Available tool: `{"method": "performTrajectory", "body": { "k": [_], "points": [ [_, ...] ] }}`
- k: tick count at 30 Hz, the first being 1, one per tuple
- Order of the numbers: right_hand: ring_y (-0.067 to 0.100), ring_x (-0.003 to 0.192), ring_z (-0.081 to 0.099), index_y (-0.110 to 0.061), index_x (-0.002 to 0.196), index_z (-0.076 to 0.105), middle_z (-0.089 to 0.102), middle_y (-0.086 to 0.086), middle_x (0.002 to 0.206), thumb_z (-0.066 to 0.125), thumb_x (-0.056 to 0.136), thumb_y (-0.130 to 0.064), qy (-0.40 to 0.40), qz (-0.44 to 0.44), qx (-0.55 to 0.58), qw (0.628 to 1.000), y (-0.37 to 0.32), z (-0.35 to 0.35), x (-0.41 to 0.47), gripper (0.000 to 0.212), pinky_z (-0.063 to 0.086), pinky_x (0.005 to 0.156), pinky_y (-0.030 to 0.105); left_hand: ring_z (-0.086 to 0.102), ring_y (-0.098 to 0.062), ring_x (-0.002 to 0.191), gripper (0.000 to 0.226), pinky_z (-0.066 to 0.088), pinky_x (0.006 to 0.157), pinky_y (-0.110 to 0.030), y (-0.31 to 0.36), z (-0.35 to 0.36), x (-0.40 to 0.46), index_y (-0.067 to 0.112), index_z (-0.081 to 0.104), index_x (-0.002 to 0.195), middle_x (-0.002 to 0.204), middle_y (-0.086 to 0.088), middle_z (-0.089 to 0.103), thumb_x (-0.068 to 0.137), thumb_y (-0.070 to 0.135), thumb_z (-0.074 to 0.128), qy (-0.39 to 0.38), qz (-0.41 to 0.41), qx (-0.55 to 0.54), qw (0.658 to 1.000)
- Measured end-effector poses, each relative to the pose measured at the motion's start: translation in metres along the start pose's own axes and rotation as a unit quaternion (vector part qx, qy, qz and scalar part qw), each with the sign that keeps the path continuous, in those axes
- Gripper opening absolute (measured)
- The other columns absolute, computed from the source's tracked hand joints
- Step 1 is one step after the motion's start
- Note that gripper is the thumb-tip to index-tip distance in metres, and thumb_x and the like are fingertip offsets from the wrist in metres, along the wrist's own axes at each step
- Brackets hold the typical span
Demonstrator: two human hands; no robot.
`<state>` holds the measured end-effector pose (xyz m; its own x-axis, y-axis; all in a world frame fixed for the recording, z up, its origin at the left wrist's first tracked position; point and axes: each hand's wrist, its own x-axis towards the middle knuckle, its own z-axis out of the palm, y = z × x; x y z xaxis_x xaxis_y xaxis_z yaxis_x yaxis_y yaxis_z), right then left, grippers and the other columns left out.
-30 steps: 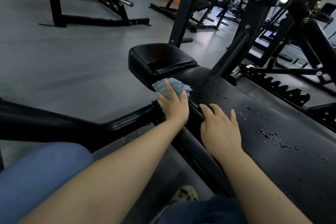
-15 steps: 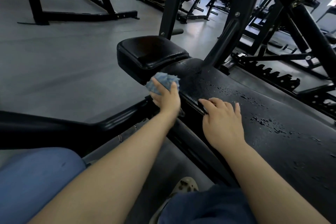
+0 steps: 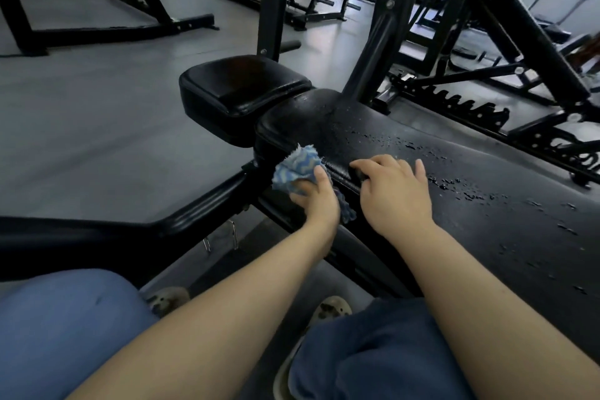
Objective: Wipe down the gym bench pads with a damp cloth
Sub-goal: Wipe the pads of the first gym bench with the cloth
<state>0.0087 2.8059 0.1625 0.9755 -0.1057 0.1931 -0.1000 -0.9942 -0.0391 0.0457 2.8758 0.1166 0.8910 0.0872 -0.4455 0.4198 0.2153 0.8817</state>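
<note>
**At the pad's near edge, cloth in hand**

In the middle of the frame, my left hand (image 3: 316,196) grips the blue-and-white cloth (image 3: 297,167), fingers curled round the bunched fabric, and presses it against the side edge of the long back pad (image 3: 487,204). A frayed tail of the cloth hangs down just right of my wrist. Beside it, my right hand (image 3: 394,191) rests on that same pad, fingers bent over the near edge, holding nothing loose. Water beads sit scattered across the pad's black top, running from centre toward the right side of the frame. Just above and left of the cloth sits the smaller seat pad (image 3: 240,91), glossy black, butted close to the end of the long one. Below, in the lower corners, my knees in blue trousers (image 3: 65,328) frame the shot, and two patterned shoes (image 3: 331,308) peek out between them. Across the top, black machine frames (image 3: 519,26) stand on the grey floor (image 3: 97,123).
</note>
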Motion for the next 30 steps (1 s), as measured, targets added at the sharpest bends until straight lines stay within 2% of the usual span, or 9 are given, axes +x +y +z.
{"method": "performTrajectory", "body": {
  "k": [5,7,9,10,12,14,19,27,30],
  "points": [
    [0.021,0.127,0.042,-0.031,0.13,0.052,0.051,-0.006,0.134,0.038,0.093,-0.016,-0.016,0.007,0.025,1.0,0.007,-0.006,-0.005,0.043,0.004,0.115,0.047,0.018,-0.034,0.14,0.057,0.021,0.112,-0.038,-0.039,0.02,-0.032,0.004,0.011,0.148,0.152,-0.023,0.01,0.102,0.035,0.025,-0.061,-0.064,0.013,0.996],
    [0.02,0.126,0.043,-0.03,0.129,0.053,0.052,-0.007,0.134,0.035,0.094,-0.013,-0.016,0.008,0.036,0.999,0.008,-0.008,-0.006,0.043,0.002,0.116,0.046,0.021,-0.036,0.138,0.043,0.027,0.106,-0.032,-0.042,0.025,-0.037,-0.006,0.013,0.142,0.15,-0.025,0.015,0.101,0.004,0.018,-0.053,-0.153,-0.066,0.985],
    [0.02,0.126,0.043,-0.03,0.129,0.053,0.052,-0.006,0.134,0.034,0.094,-0.012,-0.015,0.007,0.035,0.999,0.009,-0.008,-0.006,0.044,0.002,0.116,0.046,0.033,-0.031,0.134,0.061,0.032,0.096,-0.022,-0.048,0.027,-0.04,-0.019,0.015,0.129,0.145,-0.023,0.028,0.072,-0.037,0.003,-0.034,-0.025,0.163,0.986],
    [0.02,0.126,0.043,-0.029,0.13,0.053,0.052,-0.006,0.134,0.034,0.093,-0.012,-0.015,0.005,0.032,0.999,0.009,-0.007,-0.006,0.044,0.002,0.116,0.046,0.039,-0.029,0.131,0.058,0.035,0.094,-0.021,-0.047,0.028,-0.033,-0.019,0.018,0.128,0.142,-0.021,0.033,0.073,-0.037,0.009,-0.007,-0.047,0.113,0.992],
    [0.021,0.125,0.043,-0.03,0.13,0.052,0.052,-0.005,0.134,0.035,0.093,-0.012,-0.013,0.001,0.028,1.0,0.01,-0.006,-0.007,0.045,0.003,0.116,0.046,0.039,-0.035,0.129,0.043,0.036,0.102,-0.034,-0.04,0.019,-0.017,-0.007,0.02,0.139,0.143,-0.023,0.034,0.102,0.012,0.029,0.001,-0.09,-0.103,0.991],
    [0.022,0.124,0.043,-0.03,0.13,0.052,0.052,-0.005,0.134,0.034,0.093,-0.012,-0.006,0.0,0.027,1.0,0.011,-0.006,-0.007,0.045,0.003,0.116,0.047,0.036,-0.037,0.131,0.063,0.032,0.108,-0.041,-0.021,0.003,-0.007,0.003,0.013,0.147,0.146,-0.025,0.029,0.1,0.042,0.029,-0.027,-0.02,-0.033,0.999],
    [0.023,0.125,0.042,-0.029,0.132,0.052,0.05,-0.005,0.136,0.032,0.096,-0.011,-0.008,-0.006,0.03,1.0,0.014,-0.006,-0.009,0.045,0.001,0.117,0.048,0.035,-0.03,0.134,0.064,0.029,0.111,-0.045,0.007,-0.021,0.042,0.022,0.003,0.15,0.152,-0.01,0.026,0.097,0.053,0.023,0.019,0.001,-0.051,0.999],
    [0.021,0.127,0.041,-0.029,0.132,0.05,0.048,-0.006,0.138,0.037,0.093,-0.014,-0.013,-0.014,0.037,0.999,0.016,-0.006,-0.014,0.045,0.003,0.116,0.047,0.027,-0.032,0.136,0.062,0.027,0.106,-0.032,-0.043,0.024,-0.018,-0.009,0.013,0.143,0.146,-0.027,0.02,0.1,0.032,0.034,0.005,0.038,0.115,0.993],
    [0.021,0.127,0.041,-0.027,0.133,0.05,0.047,-0.006,0.139,0.043,0.09,-0.013,-0.024,-0.032,0.039,0.998,0.023,-0.008,-0.02,0.046,0.008,0.116,0.045,0.031,-0.035,0.133,0.043,0.033,0.104,-0.018,-0.055,0.033,-0.028,-0.02,0.007,0.129,0.145,-0.029,0.024,0.086,-0.025,0.003,0.002,0.013,0.174,0.985]
  ]
}}
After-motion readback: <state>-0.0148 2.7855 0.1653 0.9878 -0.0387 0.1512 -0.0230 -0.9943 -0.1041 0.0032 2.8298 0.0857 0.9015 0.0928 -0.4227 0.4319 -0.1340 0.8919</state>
